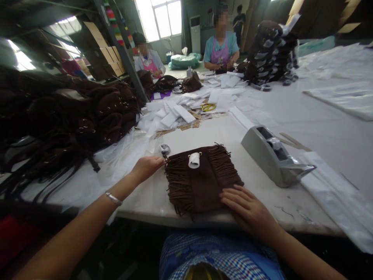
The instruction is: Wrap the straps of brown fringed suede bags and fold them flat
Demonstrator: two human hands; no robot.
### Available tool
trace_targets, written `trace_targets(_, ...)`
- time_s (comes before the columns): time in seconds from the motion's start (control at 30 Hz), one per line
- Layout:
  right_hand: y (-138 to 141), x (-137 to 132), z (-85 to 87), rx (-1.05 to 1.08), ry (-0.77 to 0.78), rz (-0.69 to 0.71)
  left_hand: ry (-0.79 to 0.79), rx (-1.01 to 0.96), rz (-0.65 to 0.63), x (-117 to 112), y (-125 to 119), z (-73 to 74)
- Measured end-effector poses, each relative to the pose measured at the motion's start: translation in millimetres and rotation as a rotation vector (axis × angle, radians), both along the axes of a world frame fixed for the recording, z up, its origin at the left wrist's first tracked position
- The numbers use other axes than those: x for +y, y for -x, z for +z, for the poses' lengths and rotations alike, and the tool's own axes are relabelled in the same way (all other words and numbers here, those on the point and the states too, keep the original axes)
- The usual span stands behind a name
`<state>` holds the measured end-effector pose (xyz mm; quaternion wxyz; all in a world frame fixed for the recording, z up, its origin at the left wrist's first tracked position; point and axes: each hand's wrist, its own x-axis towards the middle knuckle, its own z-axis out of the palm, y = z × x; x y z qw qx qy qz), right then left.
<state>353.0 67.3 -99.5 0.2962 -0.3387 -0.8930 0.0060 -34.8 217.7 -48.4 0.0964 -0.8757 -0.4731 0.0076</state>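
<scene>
A dark brown fringed bag [204,186] lies flat on the white table in front of me. Fringe runs down both its sides, and a white wrapped piece [194,160] sits at its top middle between small gold-coloured rings. My left hand [149,168] pinches the bag's upper left corner, its fingertips closed there. Just beyond those fingers rests a small clear-wrapped coil [164,149]. My right hand [247,206] lies flat over the lower right edge of the bag, fingers stretched out.
A grey tape dispenser [271,155] stands right of the bag. Brown bags [87,112] are heaped at the left, more stacked at the back right. White packets [177,114] and yellow-handled scissors [208,107] lie beyond. Two co-workers [220,50] sit across the table.
</scene>
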Motion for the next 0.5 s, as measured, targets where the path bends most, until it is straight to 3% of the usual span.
trace_targets(0.07, -0.9, -2.1, 5.6, -0.006, 0.029, 0.003, -0.006, -0.003, 0.076, -7.4, 7.9, 2.3)
trace_targets(0.17, 1.9, -4.1, 33.7, -0.021, 0.162, -0.008, -0.022, -0.180, 0.088, -26.3, -5.9, 10.0)
trace_targets(0.23, 10.2, 1.6, 59.8, -0.048, 0.249, -0.017, 0.054, -0.363, -0.093, -40.2, -28.1, 13.6)
trace_targets(0.33, 34.8, 27.1, 85.6, -0.048, 0.186, -0.047, 0.205, -0.435, -0.388, -55.7, -60.7, 8.3)
trace_targets(0.4, 55.2, 51.1, 83.8, -0.028, 0.129, -0.050, 0.206, -0.385, -0.411, -60.8, -72.2, -0.4)
trace_targets(0.5, 78.8, 80.4, 58.8, -0.080, 0.109, -0.015, 0.186, -0.279, -0.365, -63.1, -71.5, -9.4)
